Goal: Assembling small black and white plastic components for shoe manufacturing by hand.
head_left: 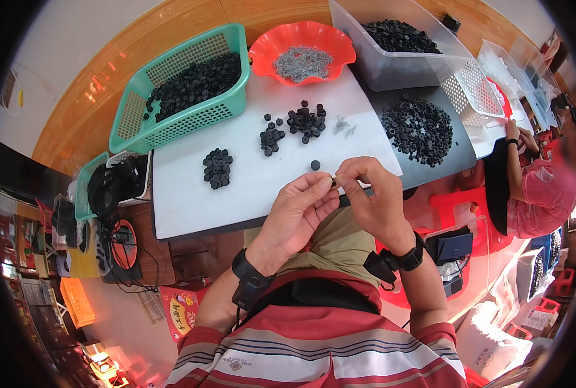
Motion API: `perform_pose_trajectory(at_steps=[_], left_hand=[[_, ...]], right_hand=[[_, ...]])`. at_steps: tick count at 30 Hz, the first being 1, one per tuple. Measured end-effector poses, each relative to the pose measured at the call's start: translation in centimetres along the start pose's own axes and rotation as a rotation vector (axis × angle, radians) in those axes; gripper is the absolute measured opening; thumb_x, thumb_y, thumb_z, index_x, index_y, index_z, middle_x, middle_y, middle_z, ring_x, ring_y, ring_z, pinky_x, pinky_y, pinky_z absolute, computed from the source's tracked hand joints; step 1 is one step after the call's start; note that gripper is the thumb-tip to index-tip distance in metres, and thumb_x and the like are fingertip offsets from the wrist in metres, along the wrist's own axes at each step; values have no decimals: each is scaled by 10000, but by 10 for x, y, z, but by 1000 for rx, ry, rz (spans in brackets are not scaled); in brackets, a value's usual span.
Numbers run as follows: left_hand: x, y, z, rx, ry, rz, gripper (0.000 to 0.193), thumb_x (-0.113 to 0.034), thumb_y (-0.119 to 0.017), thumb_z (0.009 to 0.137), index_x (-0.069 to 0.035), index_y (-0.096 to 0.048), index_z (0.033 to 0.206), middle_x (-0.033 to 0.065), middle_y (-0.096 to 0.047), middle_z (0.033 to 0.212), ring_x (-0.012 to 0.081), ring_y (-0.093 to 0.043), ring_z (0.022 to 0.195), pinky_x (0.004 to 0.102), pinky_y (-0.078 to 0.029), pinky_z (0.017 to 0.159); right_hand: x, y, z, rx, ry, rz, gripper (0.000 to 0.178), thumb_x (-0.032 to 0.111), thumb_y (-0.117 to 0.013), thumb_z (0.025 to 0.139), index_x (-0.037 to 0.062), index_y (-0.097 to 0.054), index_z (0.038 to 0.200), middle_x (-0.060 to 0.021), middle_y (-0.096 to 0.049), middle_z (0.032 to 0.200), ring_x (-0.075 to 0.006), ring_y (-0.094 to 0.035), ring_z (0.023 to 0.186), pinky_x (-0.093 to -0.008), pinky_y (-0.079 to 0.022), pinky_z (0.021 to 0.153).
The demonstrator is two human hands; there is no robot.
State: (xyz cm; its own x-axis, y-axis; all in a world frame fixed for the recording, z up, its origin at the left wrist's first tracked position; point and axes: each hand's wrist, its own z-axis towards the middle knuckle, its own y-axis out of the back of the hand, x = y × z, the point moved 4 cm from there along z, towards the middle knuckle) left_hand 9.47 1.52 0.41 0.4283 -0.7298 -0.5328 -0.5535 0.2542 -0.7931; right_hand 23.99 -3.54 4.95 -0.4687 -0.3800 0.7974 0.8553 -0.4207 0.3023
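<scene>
My left hand (298, 213) and my right hand (377, 202) meet over the near edge of the white work mat (191, 207). Between the left thumb and fingers is a small black part (334, 183), mostly covered by the fingertips. The right thumb and forefinger pinch at the same spot; whether they hold a piece of their own is too small to make out. One round black knob (315, 165) lies just beyond the left fingertips. Farther off are loose piles of black knobs (217, 169) and a few small pale metal pieces (343, 125).
A green basket (191, 125) of black parts, a red bowl (262, 48) of metal pieces and a clear tub (391, 74) line the far side. Many small black pieces (417, 129) cover a dark mat at right. A co-worker in a pink top (546, 194) sits farther right.
</scene>
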Motion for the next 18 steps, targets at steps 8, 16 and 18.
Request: perform_pose_trajectory(at_steps=[8, 16, 18], left_hand=[[4, -2, 2, -6, -4, -9, 139, -143, -683, 986, -63, -669, 1098, 43, -697, 1038, 130, -678, 946, 281, -574, 897], [4, -8, 0, 29, -1, 17, 102, -150, -663, 995, -71, -645, 1058, 63, -695, 1074, 138, -674, 960, 297, -555, 901], [4, -9, 0, 18, -4, 32, 107, -159, -656, 999, -70, -631, 1053, 67, -686, 1081, 135, -671, 950, 301, -551, 888]], right_hand=[[12, 7, -2, 26, 203, -225, 266, -63, -723, 793, 47, -607, 1005, -107, -696, 973, -309, -662, 841, -383, -535, 714], [12, 8, -5, 24, 265, -230, 377, -33, -785, 721, 63, -611, 1040, -89, -704, 1018, -288, -648, 833, -363, -524, 718], [11, 8, -6, 18, 236, -194, 378, -36, -782, 723, 66, -619, 1049, -86, -705, 1013, -283, -650, 831, -358, -526, 720]])
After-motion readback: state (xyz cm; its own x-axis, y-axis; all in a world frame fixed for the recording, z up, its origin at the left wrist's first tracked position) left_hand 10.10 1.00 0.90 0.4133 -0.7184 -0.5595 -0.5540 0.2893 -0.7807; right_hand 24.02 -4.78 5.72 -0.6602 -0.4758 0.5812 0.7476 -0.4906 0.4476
